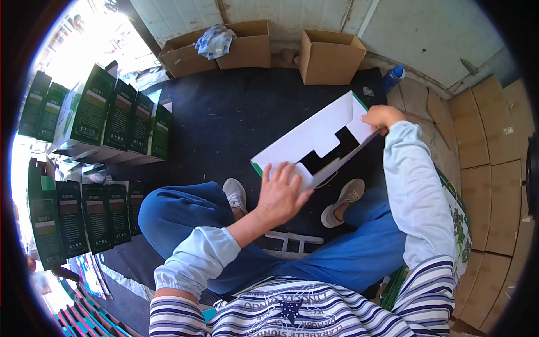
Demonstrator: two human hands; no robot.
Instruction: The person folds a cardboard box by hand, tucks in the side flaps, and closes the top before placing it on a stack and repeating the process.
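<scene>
A cardboard box, white inside with green along its outer edges, is held tilted above the dark mat between my knees. Its flaps are partly folded in and a dark opening shows between them. My left hand lies against the box's near left end, fingers spread over the flap. At the far right end, my right hand has its fingers curled around the edge of the box; part of the grip is hidden. Both shoes show beneath the box.
Printed green boxes stand in rows at the left. Open brown cartons stand along the back wall, one with a patterned cloth over its edge. A blue bottle is at the back right. Brown cartons are stacked at right.
</scene>
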